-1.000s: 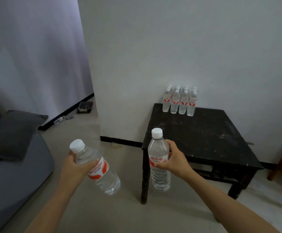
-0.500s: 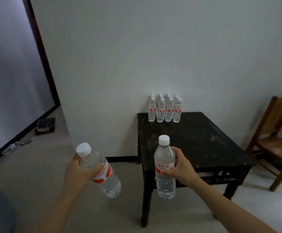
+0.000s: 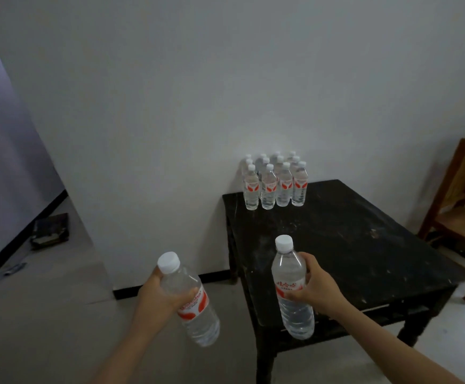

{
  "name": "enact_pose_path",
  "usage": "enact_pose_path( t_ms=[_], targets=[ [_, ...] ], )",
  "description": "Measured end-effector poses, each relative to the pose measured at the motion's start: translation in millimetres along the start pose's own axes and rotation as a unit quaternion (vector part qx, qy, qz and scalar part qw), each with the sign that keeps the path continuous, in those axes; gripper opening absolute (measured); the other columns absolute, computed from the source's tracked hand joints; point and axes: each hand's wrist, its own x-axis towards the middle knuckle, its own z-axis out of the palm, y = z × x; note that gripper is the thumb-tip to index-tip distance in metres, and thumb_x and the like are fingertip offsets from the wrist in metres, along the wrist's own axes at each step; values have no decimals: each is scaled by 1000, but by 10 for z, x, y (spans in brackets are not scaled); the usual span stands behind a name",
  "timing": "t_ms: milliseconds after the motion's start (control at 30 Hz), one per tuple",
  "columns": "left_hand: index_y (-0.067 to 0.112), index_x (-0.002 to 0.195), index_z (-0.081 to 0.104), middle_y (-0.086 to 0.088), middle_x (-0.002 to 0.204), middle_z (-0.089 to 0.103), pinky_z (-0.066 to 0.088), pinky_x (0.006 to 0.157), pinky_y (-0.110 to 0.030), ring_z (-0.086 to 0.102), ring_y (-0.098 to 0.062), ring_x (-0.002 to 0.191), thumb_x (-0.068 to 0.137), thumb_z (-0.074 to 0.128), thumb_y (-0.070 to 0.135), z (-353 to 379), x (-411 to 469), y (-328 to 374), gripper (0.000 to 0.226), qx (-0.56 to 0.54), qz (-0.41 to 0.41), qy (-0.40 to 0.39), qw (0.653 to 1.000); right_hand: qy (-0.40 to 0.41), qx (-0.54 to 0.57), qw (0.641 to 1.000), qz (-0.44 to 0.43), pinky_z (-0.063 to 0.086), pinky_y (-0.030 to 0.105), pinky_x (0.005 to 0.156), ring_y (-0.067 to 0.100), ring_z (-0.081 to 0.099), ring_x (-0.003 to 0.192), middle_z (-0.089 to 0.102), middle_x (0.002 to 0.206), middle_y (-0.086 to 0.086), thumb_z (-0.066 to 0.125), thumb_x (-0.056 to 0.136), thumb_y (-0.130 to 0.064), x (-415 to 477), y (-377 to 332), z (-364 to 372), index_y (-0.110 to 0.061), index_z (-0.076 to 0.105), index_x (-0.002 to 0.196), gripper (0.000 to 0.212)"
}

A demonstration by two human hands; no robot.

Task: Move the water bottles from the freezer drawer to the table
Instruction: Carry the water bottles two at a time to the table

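Table [image 3: 350,245] closer; hands [image 3: 158,296] [image 3: 314,291] hold bottles [image 3: 198,320] [image 3: 291,270] near its corner.

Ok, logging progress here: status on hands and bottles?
Left hand grips tilted bottle, right hand grips upright bottle. Neither on table yet. Bottle cluster at its far edge.

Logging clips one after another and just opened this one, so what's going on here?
A person faces a black table with a water bottle in each hand. The left hand grips a tilted bottle; the right hand grips an upright bottle near the table's front left corner. Neither is set down yet. A cluster of bottles already stands at the table's back edge by the wall, and a wooden chair sits to the right.
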Motion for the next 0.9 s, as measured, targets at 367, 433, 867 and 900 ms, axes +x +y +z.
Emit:
enact_pose_path(
  t_ms=[367, 433, 867, 900],
  targets=[
    [24, 86, 60, 6, 83, 67, 49, 68, -29, 63, -8, 75, 32, 74, 47, -202, 1176, -389, 60, 16, -42, 32, 998, -63, -26, 997, -21, 47, 25, 89, 9, 52, 107, 51, 111, -13, 84, 61, -25, 1244, -256, 508, -35, 29, 125, 84],
    [26, 85, 59, 7, 82, 67, 48, 65, -27, 63, -7, 75, 32, 75, 46, -205, 1380, -443, 59, 16, -43, 24, 999, -73, -28, 997, -18, 47, 25, 89, 9, 53, 107, 52, 110, -13, 83, 61, -24, 1406, -277, 567, -36, 29, 124, 84],
    [27, 85, 58, 10, 81, 64, 44, 69, -30, 63, -16, 78, 62, 82, 25, -175, 3600, -899, 34, 17, -19, -94, 995, 102, 4, 988, 119, 47, 21, 79, 5, 53, 97, 52, 101, -17, 84, 61, -22, 2696, -465, 846, -37, 32, 116, 78],
    [28, 83, 56, 10, 79, 63, 44, 69, -30, 62, -15, 76, 64, 81, 25, -141, 3733, -887, 32, 21, -15, -107, 994, 116, 3, 984, 134, 46, 21, 77, 6, 52, 96, 51, 99, -17, 84, 61, -21, 2741, -473, 873, -36, 32, 116, 77]
  ],
)
